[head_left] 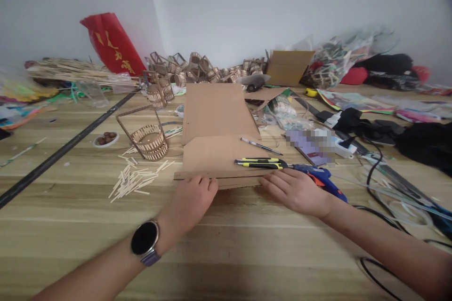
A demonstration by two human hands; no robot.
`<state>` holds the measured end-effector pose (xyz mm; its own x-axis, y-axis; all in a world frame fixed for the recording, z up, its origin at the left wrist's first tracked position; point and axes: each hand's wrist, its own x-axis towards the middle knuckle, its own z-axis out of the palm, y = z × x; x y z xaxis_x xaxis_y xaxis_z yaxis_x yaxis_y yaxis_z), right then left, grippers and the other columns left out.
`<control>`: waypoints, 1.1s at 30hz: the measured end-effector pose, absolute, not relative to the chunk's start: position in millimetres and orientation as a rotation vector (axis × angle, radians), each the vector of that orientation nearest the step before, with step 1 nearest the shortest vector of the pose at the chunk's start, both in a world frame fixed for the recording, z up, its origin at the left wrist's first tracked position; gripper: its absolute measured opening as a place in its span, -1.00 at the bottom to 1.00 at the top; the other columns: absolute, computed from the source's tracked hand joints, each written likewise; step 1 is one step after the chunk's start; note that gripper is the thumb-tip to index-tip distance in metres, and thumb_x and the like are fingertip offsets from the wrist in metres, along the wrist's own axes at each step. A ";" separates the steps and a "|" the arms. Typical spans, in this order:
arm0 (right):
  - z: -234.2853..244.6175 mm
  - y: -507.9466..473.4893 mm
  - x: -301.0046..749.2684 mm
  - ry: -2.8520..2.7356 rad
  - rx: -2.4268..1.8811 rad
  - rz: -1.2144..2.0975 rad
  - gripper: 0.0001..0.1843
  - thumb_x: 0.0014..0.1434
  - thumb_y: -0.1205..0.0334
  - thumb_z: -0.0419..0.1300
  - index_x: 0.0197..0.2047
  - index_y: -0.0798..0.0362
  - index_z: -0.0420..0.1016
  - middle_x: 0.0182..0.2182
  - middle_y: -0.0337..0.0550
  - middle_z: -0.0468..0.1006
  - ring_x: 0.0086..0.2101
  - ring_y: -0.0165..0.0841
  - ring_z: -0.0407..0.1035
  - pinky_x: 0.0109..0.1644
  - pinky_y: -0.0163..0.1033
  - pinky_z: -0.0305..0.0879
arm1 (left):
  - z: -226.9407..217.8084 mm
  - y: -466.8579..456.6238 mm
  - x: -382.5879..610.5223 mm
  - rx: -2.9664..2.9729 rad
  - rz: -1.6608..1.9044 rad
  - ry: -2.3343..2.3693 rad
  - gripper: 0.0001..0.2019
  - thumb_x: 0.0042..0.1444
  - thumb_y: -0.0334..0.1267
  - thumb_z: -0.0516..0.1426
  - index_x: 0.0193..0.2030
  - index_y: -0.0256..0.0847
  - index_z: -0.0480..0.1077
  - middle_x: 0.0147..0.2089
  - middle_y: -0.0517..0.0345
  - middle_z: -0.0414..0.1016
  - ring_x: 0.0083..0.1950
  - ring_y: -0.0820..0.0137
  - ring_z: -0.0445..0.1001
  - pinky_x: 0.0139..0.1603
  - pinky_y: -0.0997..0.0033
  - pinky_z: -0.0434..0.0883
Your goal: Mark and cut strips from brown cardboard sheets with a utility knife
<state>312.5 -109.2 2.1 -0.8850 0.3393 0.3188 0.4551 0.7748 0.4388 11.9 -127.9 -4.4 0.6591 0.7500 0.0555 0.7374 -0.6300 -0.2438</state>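
We are pressing two hands on one cardboard sheet.
Left hand [190, 200] and right hand [294, 190], fingers [273, 181] together, are flattening the cardboard [215, 153] on the worktop [226, 254]; two utility knives [259, 163] are lying on it.

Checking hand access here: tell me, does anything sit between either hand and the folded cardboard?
Nothing visible does. The left hand and right hand both rest at the near edge of the folded cardboard. A utility knife lies on the cardboard beyond the right hand's fingertips.

Pale wood floor [247, 263] meets plain white walls [229, 4].
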 end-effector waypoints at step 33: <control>-21.1 -60.6 288.9 -2.482 -1.058 -0.508 -0.53 0.48 0.12 -0.18 -0.13 0.12 0.52 -0.37 -0.08 0.60 -0.41 -0.33 0.47 -0.38 -0.27 0.20 | -3.3 -66.4 -3.4 -2.627 -0.282 -1.372 -0.54 0.44 -0.04 -0.19 -0.19 -0.23 0.43 -0.24 0.02 0.50 -0.19 0.21 0.44 -0.23 0.26 0.31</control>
